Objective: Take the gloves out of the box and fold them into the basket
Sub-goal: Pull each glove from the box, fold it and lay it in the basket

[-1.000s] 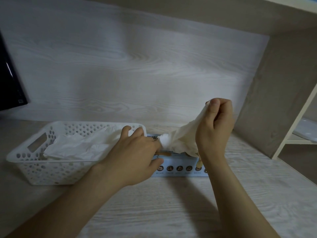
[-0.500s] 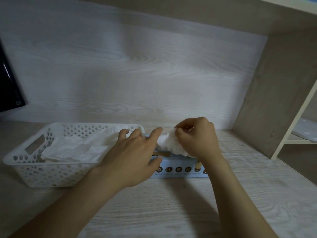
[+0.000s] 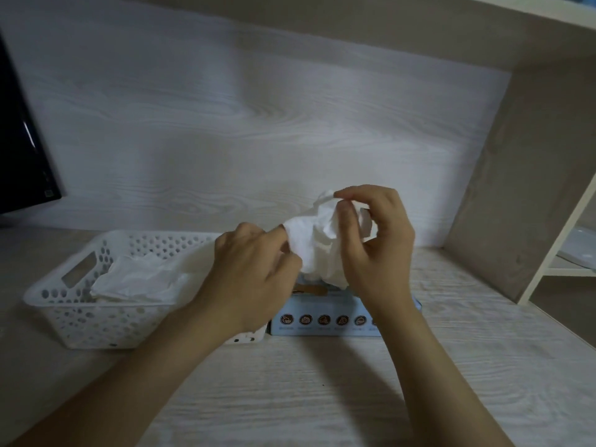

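A thin white glove [image 3: 314, 246] hangs crumpled above the light blue box [image 3: 325, 319], which lies flat on the desk at the middle. My right hand [image 3: 375, 243] pinches the glove's top between thumb and fingers. My left hand [image 3: 254, 272] grips the glove's left edge. Left of the box stands a white perforated basket [image 3: 64, 304] with folded white gloves [image 3: 138, 280] inside. My left forearm hides the basket's right end.
A pale wood-grain desk [image 3: 306, 391] carries everything. A back panel rises behind, and a shelf side panel [image 3: 522, 201] stands at the right. A dark monitor edge [image 3: 19, 162] shows at the far left. A white object [image 3: 577, 250] lies on the lower right shelf.
My right hand dropped to the box, bunched the glove, then rose again with it. My left hand lifted from the box and took hold of the glove's left edge.
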`<state>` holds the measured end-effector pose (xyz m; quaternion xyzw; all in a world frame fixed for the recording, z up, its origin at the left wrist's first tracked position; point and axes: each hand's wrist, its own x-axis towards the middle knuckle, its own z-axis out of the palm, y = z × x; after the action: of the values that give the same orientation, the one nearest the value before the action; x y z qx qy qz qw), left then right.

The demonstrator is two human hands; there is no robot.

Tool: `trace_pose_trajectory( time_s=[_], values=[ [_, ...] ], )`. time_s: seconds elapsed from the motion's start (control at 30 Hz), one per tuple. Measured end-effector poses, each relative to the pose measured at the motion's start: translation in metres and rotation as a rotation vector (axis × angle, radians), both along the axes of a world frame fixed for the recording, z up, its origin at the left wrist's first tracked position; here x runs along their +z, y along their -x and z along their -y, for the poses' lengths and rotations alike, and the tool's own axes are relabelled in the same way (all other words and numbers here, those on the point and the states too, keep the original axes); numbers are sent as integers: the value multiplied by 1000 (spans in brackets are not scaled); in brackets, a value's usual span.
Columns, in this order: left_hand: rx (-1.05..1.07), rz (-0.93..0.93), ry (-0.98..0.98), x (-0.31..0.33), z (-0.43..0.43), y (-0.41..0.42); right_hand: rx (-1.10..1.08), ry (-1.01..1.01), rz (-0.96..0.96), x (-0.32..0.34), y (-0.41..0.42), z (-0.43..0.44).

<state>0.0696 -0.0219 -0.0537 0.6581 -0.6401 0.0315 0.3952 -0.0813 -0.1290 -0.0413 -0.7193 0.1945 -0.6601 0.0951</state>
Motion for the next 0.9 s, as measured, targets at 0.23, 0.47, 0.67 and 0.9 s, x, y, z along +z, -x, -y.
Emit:
trace_pose_trajectory(
  time_s=[0.23, 0.47, 0.67, 0.9],
  values=[
    [-169, -696, 32, 20, -9, -9, 233, -42, -231, -9, -11, -4],
    [-63, -751, 92, 16, -8, -12, 347, -402, -270, -7, -9, -17],
    [-148, -894, 124, 18, -10, -15, 371, -523, -431, -4, -5, -12],
    [-192, -926, 11, 17, -9, -19, 534, -511, -154, 1, -6, -20]
  ],
)
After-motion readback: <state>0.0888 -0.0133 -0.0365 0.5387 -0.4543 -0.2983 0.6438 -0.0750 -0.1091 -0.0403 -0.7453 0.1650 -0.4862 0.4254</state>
